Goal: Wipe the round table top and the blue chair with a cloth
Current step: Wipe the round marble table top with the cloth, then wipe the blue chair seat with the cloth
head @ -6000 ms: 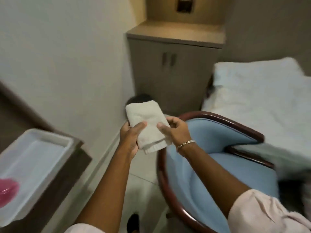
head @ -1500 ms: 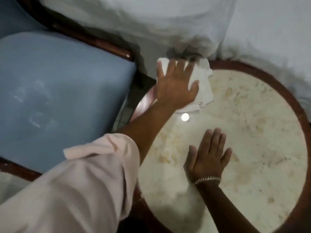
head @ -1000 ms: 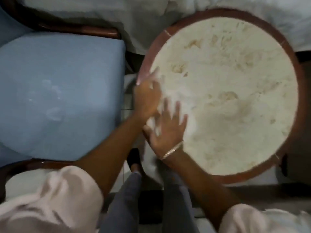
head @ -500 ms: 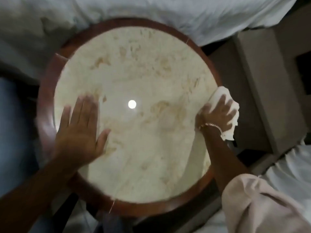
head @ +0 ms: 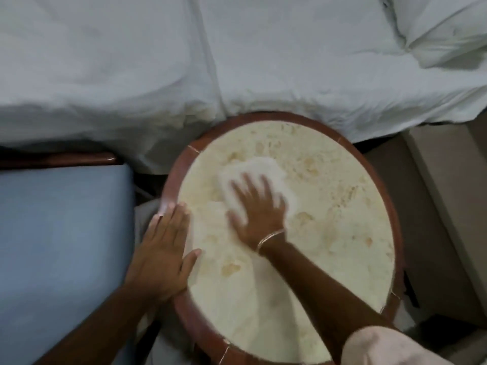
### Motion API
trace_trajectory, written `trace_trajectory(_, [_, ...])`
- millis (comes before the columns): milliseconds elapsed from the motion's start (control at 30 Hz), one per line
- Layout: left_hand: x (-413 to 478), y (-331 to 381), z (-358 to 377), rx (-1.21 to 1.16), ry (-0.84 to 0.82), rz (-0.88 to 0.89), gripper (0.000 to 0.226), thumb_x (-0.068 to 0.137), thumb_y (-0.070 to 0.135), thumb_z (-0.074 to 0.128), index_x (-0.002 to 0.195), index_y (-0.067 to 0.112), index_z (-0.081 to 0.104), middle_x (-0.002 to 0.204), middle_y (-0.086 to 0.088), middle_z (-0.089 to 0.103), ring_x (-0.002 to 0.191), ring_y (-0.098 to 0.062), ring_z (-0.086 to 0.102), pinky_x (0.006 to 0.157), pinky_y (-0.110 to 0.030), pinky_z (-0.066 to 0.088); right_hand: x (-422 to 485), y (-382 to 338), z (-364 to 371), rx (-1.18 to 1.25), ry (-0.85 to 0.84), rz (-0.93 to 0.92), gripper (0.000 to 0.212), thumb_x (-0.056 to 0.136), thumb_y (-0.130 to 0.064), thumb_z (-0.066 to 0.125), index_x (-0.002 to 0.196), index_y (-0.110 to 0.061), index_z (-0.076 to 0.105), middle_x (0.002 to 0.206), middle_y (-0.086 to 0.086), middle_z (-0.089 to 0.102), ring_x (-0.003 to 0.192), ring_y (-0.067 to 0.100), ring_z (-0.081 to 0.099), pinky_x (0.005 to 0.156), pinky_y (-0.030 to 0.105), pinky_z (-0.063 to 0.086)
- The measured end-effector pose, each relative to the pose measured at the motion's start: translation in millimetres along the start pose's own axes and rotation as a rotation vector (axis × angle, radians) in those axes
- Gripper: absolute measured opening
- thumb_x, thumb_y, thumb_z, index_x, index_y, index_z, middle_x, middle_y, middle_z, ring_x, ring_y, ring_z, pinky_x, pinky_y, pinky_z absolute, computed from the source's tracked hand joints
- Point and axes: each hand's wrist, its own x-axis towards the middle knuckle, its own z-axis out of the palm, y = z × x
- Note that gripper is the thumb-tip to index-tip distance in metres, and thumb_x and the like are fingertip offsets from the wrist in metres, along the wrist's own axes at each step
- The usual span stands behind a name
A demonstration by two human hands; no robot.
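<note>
Head view looks straight down on a round desk (head: pixel 329 233) with a pale mottled stone top and a red-brown wooden rim. The right hand (head: pixel 259 209) lies flat, fingers spread, pressing a white cloth (head: pixel 253 169) onto the top in its far left part; the hand and cloth are blurred. A thin bracelet (head: pixel 270 237) circles that wrist, and a pale pink sleeve (head: pixel 382 346) shows at the bottom right edge. The left hand (head: pixel 164 254) rests open and flat, fingers together, on the desk's left rim, its thumb reaching onto the stone; it holds nothing. The blue chair (head: pixel 63 246) stands just left of the desk, its seat bare, a dark wooden arm along its far edge. A bed (head: pixel 184 61) with white sheets runs along the far side, its cover touching the desk's far rim.
</note>
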Motion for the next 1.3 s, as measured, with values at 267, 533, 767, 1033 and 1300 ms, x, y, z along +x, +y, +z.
trace_trajectory(267, [-135.5, -128.4, -95.6, -0.05, 0.06, -0.352, 0.096, 0.098, 0.067, 0.006, 0.153, -0.006, 0.038, 0.162, -0.028, 0.036, 0.155, -0.044, 0.025, 0.123, -0.061, 0.023, -14.8, -84.4, -14.1, 0.035, -0.152, 0.216, 0.071, 0.096, -0.045, 0.046, 0.157, -0.042, 0.009, 0.17, -0.005, 0.006, 0.152, 0.039, 0.008, 0.106, 0.067, 0.034])
trace_trajectory(533, [-333.7, -154.1, -162.3, 0.02, -0.029, -0.722, 0.113, 0.093, 0.075, 0.0, 0.127, -0.013, 0.063, 0.139, -0.033, 0.061, 0.144, -0.051, 0.042, 0.116, -0.069, 0.036, -64.1, -263.6, -13.8, 0.553, -0.346, -0.332, 0.078, 0.08, -0.042, 0.044, 0.149, -0.005, 0.041, 0.148, 0.018, 0.051, 0.13, 0.044, 0.053, 0.107, 0.046, 0.042])
trace_trajectory(767, [-426.8, -141.6, -187.9, 0.236, -0.072, -0.844, 0.094, 0.097, 0.068, 0.015, 0.144, -0.005, 0.053, 0.153, -0.026, 0.052, 0.149, -0.042, 0.04, 0.121, -0.06, 0.028, -61.8, -381.6, 27.8, 0.719, -0.277, -0.525, 0.072, 0.083, -0.039, 0.039, 0.138, 0.006, 0.053, 0.143, 0.028, 0.054, 0.137, 0.044, 0.048, 0.118, 0.049, 0.032])
trace_trajectory(1033, [-455.2, -191.2, -180.9, 0.311, 0.004, -0.8, 0.094, 0.093, 0.072, 0.025, 0.156, 0.003, 0.031, 0.165, -0.022, 0.035, 0.156, -0.032, 0.024, 0.125, -0.047, 0.016, -152.4, -348.8, 54.6, 0.086, -0.334, -1.144, 0.078, 0.066, -0.041, 0.068, 0.141, -0.027, 0.053, 0.155, -0.003, 0.048, 0.144, 0.025, 0.045, 0.1, 0.063, 0.042])
trace_trajectory(1300, [-458.8, -204.8, -173.4, 0.344, 0.106, -0.746, 0.097, 0.089, 0.072, 0.034, 0.162, 0.011, 0.021, 0.17, -0.016, 0.026, 0.158, -0.031, 0.023, 0.127, -0.045, 0.015, -71.3, -457.6, 72.9, -0.008, -0.279, -0.798, 0.083, 0.081, -0.079, 0.03, 0.155, -0.047, 0.011, 0.17, -0.004, 0.001, 0.154, 0.045, -0.005, 0.116, 0.071, 0.008])
